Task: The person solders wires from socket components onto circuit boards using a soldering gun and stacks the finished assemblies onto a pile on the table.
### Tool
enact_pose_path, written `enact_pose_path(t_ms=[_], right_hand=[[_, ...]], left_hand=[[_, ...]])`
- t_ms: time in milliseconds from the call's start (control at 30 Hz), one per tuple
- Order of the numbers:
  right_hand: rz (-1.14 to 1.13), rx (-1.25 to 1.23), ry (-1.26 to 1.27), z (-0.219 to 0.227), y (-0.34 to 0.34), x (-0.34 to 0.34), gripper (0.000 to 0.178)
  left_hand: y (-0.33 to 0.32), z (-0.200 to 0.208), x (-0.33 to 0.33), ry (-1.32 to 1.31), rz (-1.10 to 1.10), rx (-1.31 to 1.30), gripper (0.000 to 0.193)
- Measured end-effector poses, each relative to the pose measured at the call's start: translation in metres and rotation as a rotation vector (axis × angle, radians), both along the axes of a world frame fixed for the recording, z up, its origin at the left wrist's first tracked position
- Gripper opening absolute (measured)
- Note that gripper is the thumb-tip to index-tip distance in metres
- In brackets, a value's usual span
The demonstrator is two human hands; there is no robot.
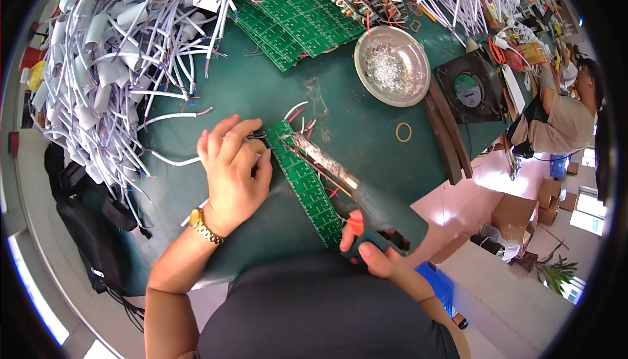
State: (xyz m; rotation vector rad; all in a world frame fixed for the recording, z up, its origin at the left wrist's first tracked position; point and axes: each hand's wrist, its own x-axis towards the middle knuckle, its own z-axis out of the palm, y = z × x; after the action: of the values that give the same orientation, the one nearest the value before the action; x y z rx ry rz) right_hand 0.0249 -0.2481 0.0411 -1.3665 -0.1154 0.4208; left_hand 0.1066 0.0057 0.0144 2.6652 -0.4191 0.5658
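Soldering gun points up-left | circuit board slants upper-left to lower-right | right hand grips gun | left hand curled, pinch unclear | bowl: silvery bits

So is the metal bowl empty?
No, it's partly full: silvery bits lie inside the bowl, with bare metal showing around them.

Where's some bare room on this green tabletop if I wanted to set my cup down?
The green tabletop has bare patches between the white cable pile and green board sheets, beyond the left hand, and between the gun-shaped tool, metal bowl and brown bars, around a rubber band. The far side is crowded with cables and boards.
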Motion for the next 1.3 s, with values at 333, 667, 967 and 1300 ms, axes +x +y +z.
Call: enact_pose_path(t_ms=[333,667,967,1300], right_hand=[[0.155,-0.136,-0.191,-0.01,-0.018,0.017,0.022],[0.082,-0.521,-0.191,-0.01,-0.008,-0.001,0.023],[0.083,-0.499,-0.092,-0.006,-0.002,0.001,0.02],[0.125,-0.37,0.012,0.007,0.002,0.007,0.022]], left_hand=[[0.004,-0.006,0.007,0.165,-0.001,-0.306,0.018],[0.007,-0.007,0.009,0.166,-0.023,-0.311,0.018],[0.008,-0.009,0.008,0.164,-0.026,-0.317,0.019],[0.008,-0.01,0.009,0.142,-0.039,-0.313,0.02]])
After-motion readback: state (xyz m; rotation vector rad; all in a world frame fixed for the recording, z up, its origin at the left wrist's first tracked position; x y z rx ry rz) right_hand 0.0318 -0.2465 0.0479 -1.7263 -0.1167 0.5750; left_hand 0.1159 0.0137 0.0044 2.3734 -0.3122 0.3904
